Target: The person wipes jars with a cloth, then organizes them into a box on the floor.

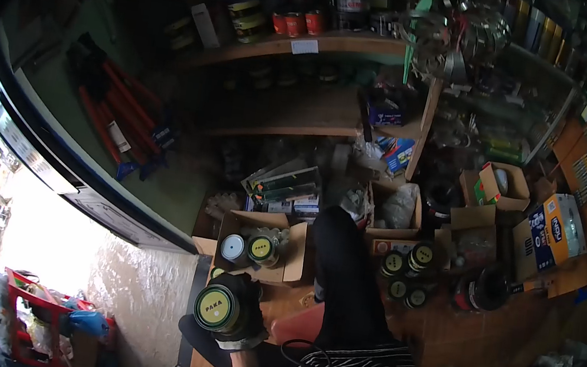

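My left hand (253, 322), in a dark glove with a pale cuff, is closed around a dark can (216, 309) with a yellow-green lid marked PAKA. The can is tilted so that its lid faces the camera. Just beyond it stands an open cardboard box (290, 260). Inside the box are a can with a pale blue lid (233, 247) and another PAKA can (262, 248). Part of a further can (218, 273) shows behind the glove. My right hand cannot be seen.
Several PAKA cans (397, 289) stand on the wooden floor, right of my raised knee (338, 227). Open cartons (395, 207) and an INDU box (555, 234) lie farther right. Shelves (282, 50) hold tins. Metal rings (461, 34) hang above. A red crate (39, 313) stands lower left.
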Demonstrator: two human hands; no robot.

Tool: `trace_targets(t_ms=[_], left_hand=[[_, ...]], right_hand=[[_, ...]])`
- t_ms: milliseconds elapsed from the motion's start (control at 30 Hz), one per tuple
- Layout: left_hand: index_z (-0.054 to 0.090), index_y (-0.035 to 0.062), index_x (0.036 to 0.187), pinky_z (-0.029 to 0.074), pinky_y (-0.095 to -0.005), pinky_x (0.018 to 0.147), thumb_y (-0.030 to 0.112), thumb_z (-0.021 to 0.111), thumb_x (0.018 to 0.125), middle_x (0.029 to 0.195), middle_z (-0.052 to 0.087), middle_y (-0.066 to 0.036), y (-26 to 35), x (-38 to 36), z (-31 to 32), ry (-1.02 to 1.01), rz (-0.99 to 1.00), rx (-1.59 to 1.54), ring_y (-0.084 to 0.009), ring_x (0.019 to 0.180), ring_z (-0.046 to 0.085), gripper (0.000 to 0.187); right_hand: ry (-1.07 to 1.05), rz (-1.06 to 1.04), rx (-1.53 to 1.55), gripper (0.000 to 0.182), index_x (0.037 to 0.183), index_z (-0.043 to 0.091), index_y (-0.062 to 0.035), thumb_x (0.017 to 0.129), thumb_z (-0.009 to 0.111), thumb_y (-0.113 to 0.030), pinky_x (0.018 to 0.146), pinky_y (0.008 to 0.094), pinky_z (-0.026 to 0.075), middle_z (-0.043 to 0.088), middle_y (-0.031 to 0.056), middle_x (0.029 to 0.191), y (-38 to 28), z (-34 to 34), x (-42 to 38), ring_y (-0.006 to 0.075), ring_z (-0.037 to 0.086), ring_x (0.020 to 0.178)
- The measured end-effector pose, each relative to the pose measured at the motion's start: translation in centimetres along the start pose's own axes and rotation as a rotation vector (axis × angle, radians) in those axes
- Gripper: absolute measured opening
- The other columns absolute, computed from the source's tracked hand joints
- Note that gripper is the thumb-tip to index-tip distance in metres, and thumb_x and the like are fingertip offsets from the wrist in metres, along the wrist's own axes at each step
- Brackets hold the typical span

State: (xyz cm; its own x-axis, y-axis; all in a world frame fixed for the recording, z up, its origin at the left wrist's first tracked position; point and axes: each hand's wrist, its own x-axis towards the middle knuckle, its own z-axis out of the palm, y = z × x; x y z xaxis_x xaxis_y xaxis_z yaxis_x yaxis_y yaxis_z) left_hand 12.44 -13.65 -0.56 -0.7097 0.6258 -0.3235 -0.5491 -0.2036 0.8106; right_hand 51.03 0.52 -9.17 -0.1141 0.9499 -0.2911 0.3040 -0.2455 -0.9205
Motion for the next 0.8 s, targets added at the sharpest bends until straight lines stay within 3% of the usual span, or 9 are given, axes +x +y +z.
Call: trace_targets(t_ms=[100,200,267,333,400,500,667,700,800], left_hand=[[0.051,0.0079,0.141,0.042,-0.0426,0.112,0.043,0.042,0.107,0.136,0.060,-0.010,-0.7,-1.4,2.2,-0.020,0.003,0.045,-0.0239,0.128,0.056,0.050],[0.051,0.0080,0.141,0.041,-0.0423,0.112,0.043,0.042,0.107,0.136,0.060,-0.010,-1.2,-2.5,4.3,-0.030,0.023,0.080,-0.0235,0.128,0.056,0.050],[0.051,0.0080,0.141,0.041,-0.0420,0.112,0.042,0.042,0.107,0.135,0.060,-0.010,-1.4,-2.9,5.5,-0.034,0.042,0.095,-0.0232,0.128,0.056,0.049],[0.051,0.0081,0.141,0.041,-0.0418,0.112,0.042,0.043,0.107,0.135,0.060,-0.010,-1.7,-3.1,7.0,-0.046,0.057,0.091,-0.0229,0.128,0.055,0.049],[0.051,0.0081,0.141,0.040,-0.0416,0.112,0.042,0.043,0.107,0.135,0.059,-0.010,-1.9,-3.2,8.3,-0.052,0.075,0.094,-0.0226,0.128,0.055,0.048],[0.051,0.0082,0.141,0.040,-0.0412,0.113,0.041,0.043,0.107,0.135,0.059,-0.009,-2.2,-3.0,9.9,-0.083,0.109,0.037,-0.0221,0.128,0.055,0.048],[0.051,0.0084,0.140,0.039,-0.0406,0.113,0.041,0.043,0.107,0.134,0.059,-0.009,-1.6,-0.3,11.2,-0.221,0.105,-0.170,-0.0213,0.128,0.055,0.047],[0.048,0.0053,0.143,0.042,-0.0405,0.111,0.041,0.028,0.111,0.136,0.059,-0.010,-1.1,1.0,10.8,-0.300,0.034,-0.238,-0.0236,0.127,0.056,0.052],[0.046,0.0016,0.145,0.045,-0.0403,0.110,0.033,0.032,0.111,0.142,0.056,-0.014,-1.2,4.8,7.0,-0.276,0.222,0.147,-0.0253,0.127,0.056,0.048]], right_hand=[[-0.083,-0.153,0.128,0.024,0.094,0.066,-0.0050,0.102,0.061,-0.027,0.058,0.0228,0.045,0.061,0.0013,0.077,-2.7,-1.4,-0.9,0.0071,0.055,0.065],[-0.426,-0.352,0.155,0.017,0.092,0.066,-0.0047,0.099,0.068,-0.021,0.061,0.0227,0.043,0.057,-0.0024,0.073,-14.8,-0.1,-0.3,0.0051,0.052,0.066],[-0.605,-0.637,0.161,0.017,0.106,0.065,-0.0058,0.097,0.071,-0.019,0.068,0.0253,0.047,0.058,0.0017,0.089,-17.0,2.9,1.5,0.0094,0.057,0.080],[-0.680,-0.861,0.085,0.052,0.130,0.060,-0.0058,0.092,0.076,-0.036,0.093,0.0380,0.052,0.060,0.0144,0.120,-19.5,5.7,2.3,0.0270,0.063,0.108],[-0.715,-0.995,0.117,0.073,0.143,0.052,-0.0068,0.087,0.077,-0.046,0.110,0.0459,0.042,0.051,0.0198,0.138,-21.4,8.7,1.9,0.0359,0.050,0.132],[-0.702,-1.170,-0.145,0.086,0.147,0.049,-0.0066,0.084,0.074,-0.061,0.115,0.0516,0.036,0.045,0.0225,0.148,-22.5,13.4,1.9,0.0409,0.042,0.141],[-0.735,-0.982,-0.019,0.085,0.147,0.049,-0.0076,0.081,0.075,-0.055,0.113,0.0515,0.039,0.044,0.0243,0.146,-22.8,17.0,6.3,0.0438,0.047,0.134],[-0.713,-0.993,-0.010,0.084,0.146,0.049,-0.0078,0.081,0.075,-0.054,0.113,0.0510,0.039,0.045,0.0242,0.145,-23.1,17.8,7.3,0.0437,0.048,0.134],[-0.804,-0.948,0.057,0.083,0.144,0.049,-0.0078,0.077,0.081,-0.044,0.111,0.0499,0.041,0.043,0.0225,0.142,-26.2,18.8,9.6,0.0432,0.048,0.130]])
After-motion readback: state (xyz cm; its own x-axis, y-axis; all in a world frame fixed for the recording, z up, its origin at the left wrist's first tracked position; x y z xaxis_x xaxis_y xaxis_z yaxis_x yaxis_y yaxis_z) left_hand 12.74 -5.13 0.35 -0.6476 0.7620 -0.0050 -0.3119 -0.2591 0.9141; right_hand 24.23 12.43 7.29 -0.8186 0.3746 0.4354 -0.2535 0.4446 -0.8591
